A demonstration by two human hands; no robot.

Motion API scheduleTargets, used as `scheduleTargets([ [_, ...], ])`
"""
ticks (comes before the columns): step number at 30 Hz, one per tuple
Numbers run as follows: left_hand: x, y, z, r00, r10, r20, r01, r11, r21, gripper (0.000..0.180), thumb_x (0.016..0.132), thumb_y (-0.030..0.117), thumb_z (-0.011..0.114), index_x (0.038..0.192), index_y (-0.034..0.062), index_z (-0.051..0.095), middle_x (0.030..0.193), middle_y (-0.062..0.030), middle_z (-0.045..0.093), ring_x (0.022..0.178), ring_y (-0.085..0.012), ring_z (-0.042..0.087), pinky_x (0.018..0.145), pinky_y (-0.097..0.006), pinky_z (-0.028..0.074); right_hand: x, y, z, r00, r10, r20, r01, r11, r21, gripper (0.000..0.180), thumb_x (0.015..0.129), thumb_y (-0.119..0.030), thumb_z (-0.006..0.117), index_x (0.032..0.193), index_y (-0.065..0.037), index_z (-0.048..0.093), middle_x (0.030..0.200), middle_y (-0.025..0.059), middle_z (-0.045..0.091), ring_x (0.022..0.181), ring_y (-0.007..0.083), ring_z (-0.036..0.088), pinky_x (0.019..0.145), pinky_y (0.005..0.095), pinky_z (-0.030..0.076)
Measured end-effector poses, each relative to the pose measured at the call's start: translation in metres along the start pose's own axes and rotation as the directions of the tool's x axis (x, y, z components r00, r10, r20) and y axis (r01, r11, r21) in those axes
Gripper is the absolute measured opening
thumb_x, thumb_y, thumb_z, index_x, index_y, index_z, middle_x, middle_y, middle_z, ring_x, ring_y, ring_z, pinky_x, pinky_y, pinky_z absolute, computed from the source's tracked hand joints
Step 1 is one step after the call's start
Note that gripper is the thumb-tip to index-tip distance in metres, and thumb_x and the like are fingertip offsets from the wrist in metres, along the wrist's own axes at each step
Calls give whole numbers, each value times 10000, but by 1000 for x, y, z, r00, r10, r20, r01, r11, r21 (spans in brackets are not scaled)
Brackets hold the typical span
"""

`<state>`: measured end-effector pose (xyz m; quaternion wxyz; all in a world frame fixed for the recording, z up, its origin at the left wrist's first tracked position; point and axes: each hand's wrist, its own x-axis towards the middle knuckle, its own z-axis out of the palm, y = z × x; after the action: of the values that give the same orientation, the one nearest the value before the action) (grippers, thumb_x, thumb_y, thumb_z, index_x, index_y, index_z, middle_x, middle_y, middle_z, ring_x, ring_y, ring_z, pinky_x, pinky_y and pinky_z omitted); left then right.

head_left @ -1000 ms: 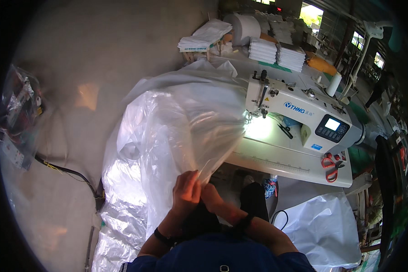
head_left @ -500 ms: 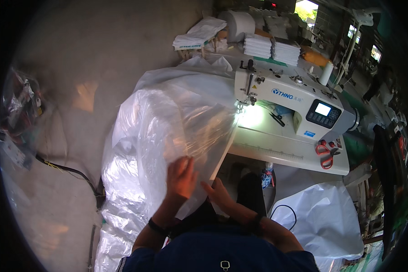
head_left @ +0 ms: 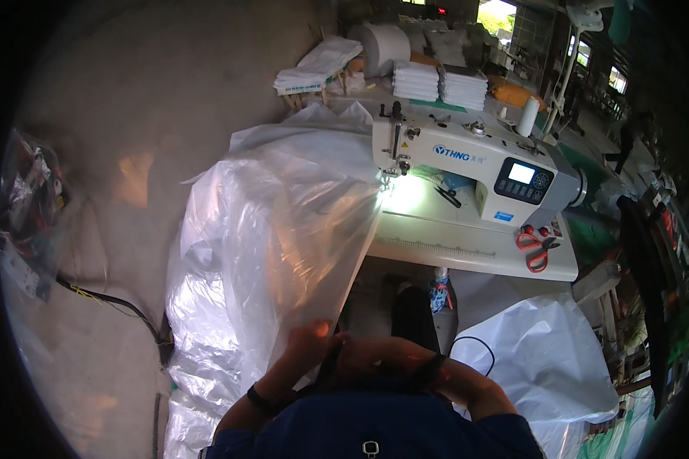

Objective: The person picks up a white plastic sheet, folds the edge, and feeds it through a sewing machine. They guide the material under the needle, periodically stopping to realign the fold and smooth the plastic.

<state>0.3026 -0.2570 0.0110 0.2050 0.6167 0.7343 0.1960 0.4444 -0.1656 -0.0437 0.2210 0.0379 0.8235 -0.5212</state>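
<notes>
A large white, shiny plastic sheet [head_left: 237, 229] spreads from the sewing machine [head_left: 467, 157] down toward my lap. Its right edge runs fairly straight from under the lit needle area to my hands. My left hand [head_left: 308, 346] is closed on that edge at its lower end. Beside it, nearly touching, my right hand [head_left: 351, 355] is closed at the same edge, its fingertips partly hidden in shadow. Black thread snips [head_left: 448, 196] lie on the machine bed, and red-handled scissors [head_left: 536, 251] rest near its right end.
Stacks of folded white sheets [head_left: 440, 86] and a big white roll [head_left: 383, 50] stand behind the machine. A white thread cone [head_left: 529, 116] tops it. Another white sheet [head_left: 536, 359] hangs at the lower right. A black cable [head_left: 119, 300] crosses the floor at left.
Both hands have drawn down toward my body and closer together. My left hand has gone from loosely open over the sheet to closed at its edge, which looks straighter. The view has shifted slightly.
</notes>
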Motion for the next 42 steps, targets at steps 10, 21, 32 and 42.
scheduleTargets([
  [10, -2, 18, 25, 868, 477, 134, -496, 834, 242, 67, 764, 146, 565, 794, 87, 561, 776, -120, 623, 686, -303, 631, 575, -390, 511, 5, 25, -40, 222, 256, -941, 54, 960, 274, 506, 823, -341, 597, 1075, 68, 438, 860, 285, 611, 877, 438, 602, 735, 469, 476],
  [21, 81, -14, 17, 859, 479, -179, -379, 831, 406, 233, 689, 34, 606, 910, 64, 538, 791, -134, 607, 773, -348, 601, 653, -428, 485, 20, 38, -21, 217, 340, -915, 306, 867, 394, 319, 940, -274, 434, 1000, 20, 543, 779, 90, 600, 643, 163, 608, 527, 304, 499],
  [32, 53, -43, 76, 907, 420, -38, -421, 905, -59, 282, 770, 90, 533, 1047, 67, 579, 967, -188, 602, 898, -371, 586, 758, -422, 479, 18, 35, -53, 84, 297, -951, 90, 948, 304, 282, 820, -162, 483, 1048, 0, 518, 899, 248, 618, 873, 410, 610, 760, 440, 472],
  [42, 51, 5, 19, 929, 369, -7, -369, 929, -3, 129, 778, 175, 630, 861, 76, 634, 882, -127, 604, 810, -293, 595, 720, -393, 468, 11, 53, -38, 72, 200, -977, 123, 970, 207, 265, 859, -135, 459, 1079, -26, 558, 850, 180, 637, 795, 275, 647, 705, 367, 498],
])
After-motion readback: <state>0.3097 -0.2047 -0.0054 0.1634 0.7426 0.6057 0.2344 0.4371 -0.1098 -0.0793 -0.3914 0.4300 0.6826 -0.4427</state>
